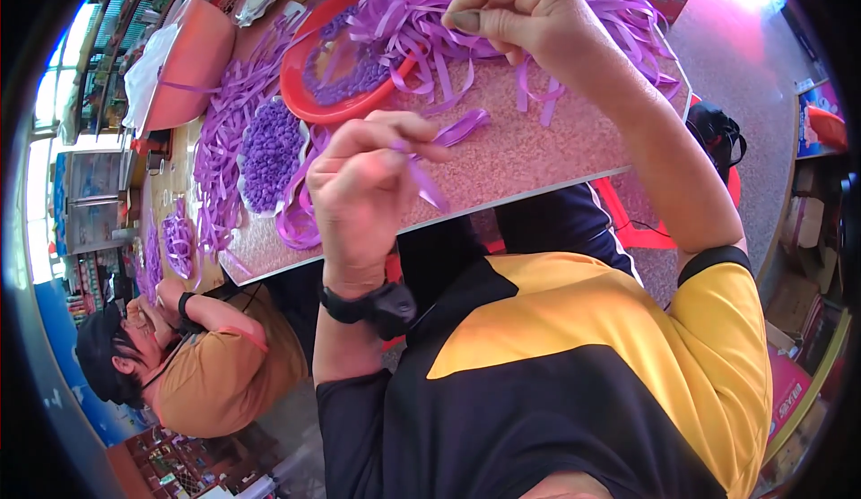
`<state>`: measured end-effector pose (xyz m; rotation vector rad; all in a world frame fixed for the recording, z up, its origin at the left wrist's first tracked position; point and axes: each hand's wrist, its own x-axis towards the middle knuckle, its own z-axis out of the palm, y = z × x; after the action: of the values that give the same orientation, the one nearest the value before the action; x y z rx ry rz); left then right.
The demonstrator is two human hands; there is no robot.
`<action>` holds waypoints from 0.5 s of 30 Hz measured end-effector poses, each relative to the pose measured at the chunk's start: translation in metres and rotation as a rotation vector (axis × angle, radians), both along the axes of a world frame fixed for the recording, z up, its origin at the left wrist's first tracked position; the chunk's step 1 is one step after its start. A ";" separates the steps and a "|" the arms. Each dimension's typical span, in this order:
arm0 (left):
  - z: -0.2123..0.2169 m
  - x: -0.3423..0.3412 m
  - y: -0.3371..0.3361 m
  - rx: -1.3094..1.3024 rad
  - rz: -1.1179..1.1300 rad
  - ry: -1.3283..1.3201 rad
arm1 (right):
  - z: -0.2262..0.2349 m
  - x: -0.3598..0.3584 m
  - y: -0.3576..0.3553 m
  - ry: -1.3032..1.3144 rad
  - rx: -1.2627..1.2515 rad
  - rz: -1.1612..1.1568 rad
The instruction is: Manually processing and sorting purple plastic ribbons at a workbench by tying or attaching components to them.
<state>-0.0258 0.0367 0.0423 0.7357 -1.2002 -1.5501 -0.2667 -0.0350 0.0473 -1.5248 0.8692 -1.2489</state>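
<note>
My left hand (pixel 354 185) is closed over the near part of the table, with a shiny purple ribbon (pixel 425 185) pinched in its fingers and one end hanging down. Beyond its fingertips a looped piece of purple ribbon (pixel 466 128) shows; whether it is the same strip I cannot tell. My right hand (pixel 543 26) is raised higher and to the right, thumb and index finger pressed together. Anything in that pinch is too small to make out. Behind it spreads a big heap of loose purple ribbons (pixel 404 17).
A red basin (pixel 291 86) holds small purple pieces; a white-edged dish (pixel 242 181) beside it is filled with purple knots. More ribbons (pixel 220 140) lie leftward. A co-worker (pixel 215 355) sits at left, hands near purple ribbon bundles (pixel 179 246). A red stool (pixel 628 221) stands under the table edge.
</note>
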 end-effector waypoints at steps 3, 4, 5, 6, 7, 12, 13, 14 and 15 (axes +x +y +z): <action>-0.016 0.019 -0.002 0.183 0.011 0.216 | -0.012 0.007 0.003 0.239 -0.138 0.023; -0.022 0.020 0.000 0.189 0.020 0.201 | -0.017 0.013 0.002 0.246 -0.252 0.083; -0.027 0.020 0.000 0.181 0.032 0.208 | -0.019 0.017 0.001 0.251 -0.366 0.143; -0.031 0.020 0.000 0.261 -0.012 0.265 | -0.017 0.016 0.006 0.295 -0.213 0.222; -0.033 0.019 -0.001 0.344 -0.061 0.322 | -0.016 0.018 0.009 0.302 -0.219 0.230; -0.030 0.016 -0.003 0.386 -0.024 0.300 | -0.013 0.033 0.016 0.421 -0.421 0.167; -0.028 0.014 -0.004 0.391 -0.027 0.295 | -0.010 0.034 0.018 0.426 -0.363 0.153; -0.027 0.012 -0.005 0.396 -0.031 0.288 | -0.007 0.036 0.019 0.433 -0.365 0.155; -0.027 0.010 -0.005 0.394 -0.032 0.295 | -0.003 0.039 0.020 0.419 -0.305 0.204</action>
<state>-0.0159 0.0315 0.0158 0.7083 -0.7007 -1.8733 -0.2278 -0.0148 0.0440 -2.1141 0.7805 -0.9572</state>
